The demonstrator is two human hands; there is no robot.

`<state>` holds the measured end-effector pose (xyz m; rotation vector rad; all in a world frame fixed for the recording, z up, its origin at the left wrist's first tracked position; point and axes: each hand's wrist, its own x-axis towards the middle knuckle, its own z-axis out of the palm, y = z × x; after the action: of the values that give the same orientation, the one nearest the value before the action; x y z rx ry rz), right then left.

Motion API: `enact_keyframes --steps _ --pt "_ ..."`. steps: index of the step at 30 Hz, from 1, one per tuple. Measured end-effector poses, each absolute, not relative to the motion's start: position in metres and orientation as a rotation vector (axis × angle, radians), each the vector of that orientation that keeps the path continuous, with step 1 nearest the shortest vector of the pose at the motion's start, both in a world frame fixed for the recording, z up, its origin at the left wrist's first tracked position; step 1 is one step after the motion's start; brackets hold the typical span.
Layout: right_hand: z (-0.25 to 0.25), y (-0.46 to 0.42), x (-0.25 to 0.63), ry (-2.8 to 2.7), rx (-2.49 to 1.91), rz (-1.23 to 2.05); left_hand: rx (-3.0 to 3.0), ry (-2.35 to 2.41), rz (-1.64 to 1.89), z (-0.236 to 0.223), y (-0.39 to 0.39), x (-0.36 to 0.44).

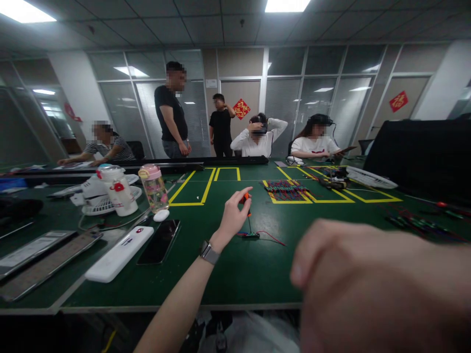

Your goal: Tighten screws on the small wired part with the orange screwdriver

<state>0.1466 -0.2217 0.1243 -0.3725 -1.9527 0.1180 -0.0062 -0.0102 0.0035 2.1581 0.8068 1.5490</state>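
The right grip (368, 279) is nearest, too blurred to tell its hold. Back from the smooth green worktop's (250, 282) edge lies a slim circuit board (250, 236); above, the left grip (234, 210) pinches an orange-handled screwdriver (246, 197), short of yellow tape (187, 204).

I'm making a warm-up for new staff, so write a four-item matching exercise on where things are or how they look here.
1. orange tool
2. watch
3. small circuit board
4. right hand

A. large and blurred, close to the camera
B. on the green table, by the lower end of a thin shaft
C. held in the left hand
D. around the left wrist

Right pairs: 1-C, 2-D, 3-B, 4-A
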Motion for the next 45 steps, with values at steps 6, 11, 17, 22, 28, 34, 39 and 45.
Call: enact_keyframes --steps 6,11,17,22,28,34,39,45 --pt "0.07 -0.09 0.158 -1.792 -0.652 -0.159 2.136 0.801 1.53 0.002 -0.009 -0.007" --pt "-0.033 -0.034 0.183 -1.909 -1.032 -0.069 2.08 0.695 1.527 0.002 -0.012 -0.006" --pt "-0.059 -0.041 0.171 -2.15 -1.162 0.198 1.931 0.601 1.458 0.003 -0.008 -0.005" --pt "-0.067 -0.03 0.167 -2.193 -1.131 0.391 1.977 0.649 1.465 0.004 -0.008 -0.006" --pt "-0.077 -0.021 0.171 -2.12 -1.137 0.51 2.048 0.664 1.471 0.007 -0.014 -0.005" --pt "-0.072 -0.022 0.17 -2.109 -1.149 0.518 1.869 0.514 1.287 0.01 -0.013 -0.006" --pt "-0.074 -0.021 0.17 -2.09 -1.174 0.537 2.019 0.688 1.506 0.005 -0.012 -0.005" --pt "-0.076 -0.021 0.169 -2.072 -1.197 0.531 2.09 0.691 1.536 0.006 -0.016 -0.004"
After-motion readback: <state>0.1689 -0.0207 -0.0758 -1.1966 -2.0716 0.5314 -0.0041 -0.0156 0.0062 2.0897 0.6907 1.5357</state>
